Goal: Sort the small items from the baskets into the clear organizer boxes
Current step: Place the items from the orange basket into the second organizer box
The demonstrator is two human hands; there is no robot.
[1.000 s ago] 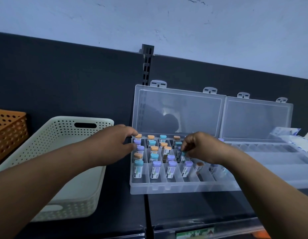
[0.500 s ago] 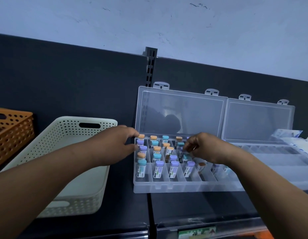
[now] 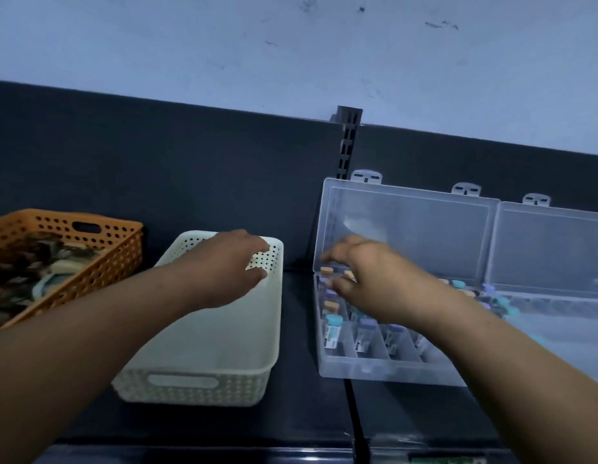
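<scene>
Over the far right corner of the white basket [image 3: 203, 373], the left hand [image 3: 230, 266] hung palm down, its fingers loosely bent toward the perforated rim and holding nothing that showed. Just across a strip of dark shelf [image 3: 307, 413], the right hand [image 3: 367, 279] hovered over the back left compartments of the clear organizer box [image 3: 374, 370]. It was motion-blurred, with its fingers [image 3: 329, 257] spread apart and pointing left, and no item could be made out in them. Beneath and in front of that hand, small vials [image 3: 332, 329] with orange, teal and purple caps lay in the box's divided rows, the front left ones plainly apart from the hand. The box's lid [image 3: 408, 236] stood open against the dark back panel [image 3: 157, 162], beside the raised lid of a second clear box [image 3: 551, 249] toward the shelf's right edge. At the shelf's left edge sat an orange basket [image 3: 123, 249] holding a dark jumble too dim to identify.
</scene>
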